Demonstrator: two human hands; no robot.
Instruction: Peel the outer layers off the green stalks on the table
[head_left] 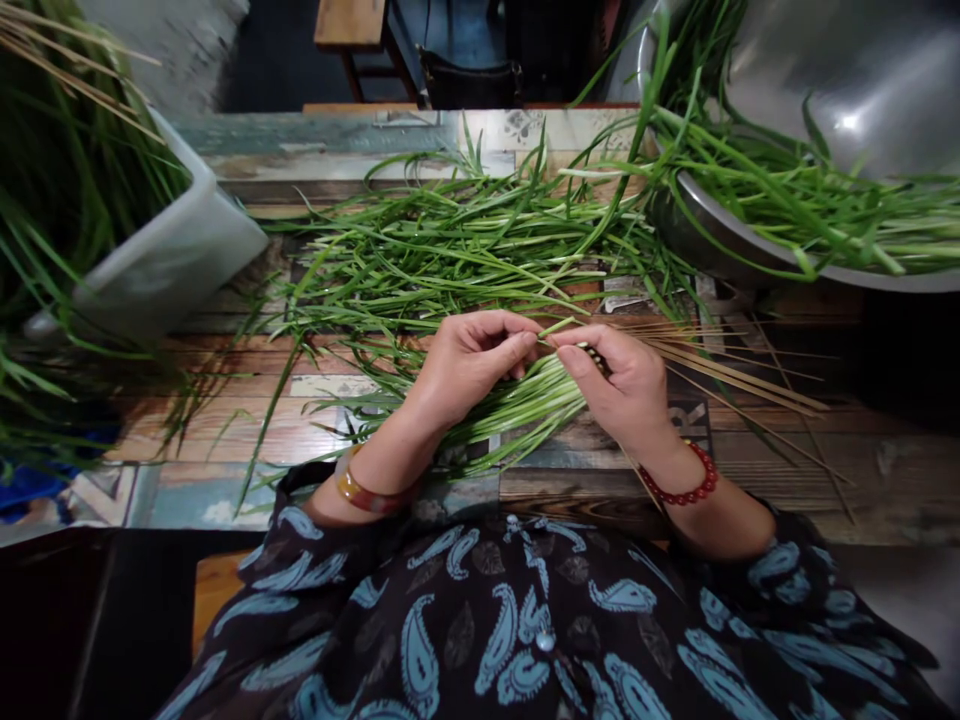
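My left hand [474, 362] and my right hand [621, 382] meet over the table, thumbs and forefingers pinched. Between their fingertips is a green chive stalk [559, 326], its pale end near both hands. A thin stick [651, 488] shows below my right wrist; whether my right hand holds it is hidden. Under and between the hands lies a small bunch of chives [536, 405], with the stems pointing right. Just right of my right hand, several thin bamboo skewers [742, 375] are spread on the wood.
A wide pile of loose chives [465, 245] covers the table's far half. At the left stands a white plastic tub [176, 265] filled with chives and skewers. A large metal bowl [817, 270] with more chives stands at the right. Beyond the patterned table [315, 140] is a wooden stool [351, 22].
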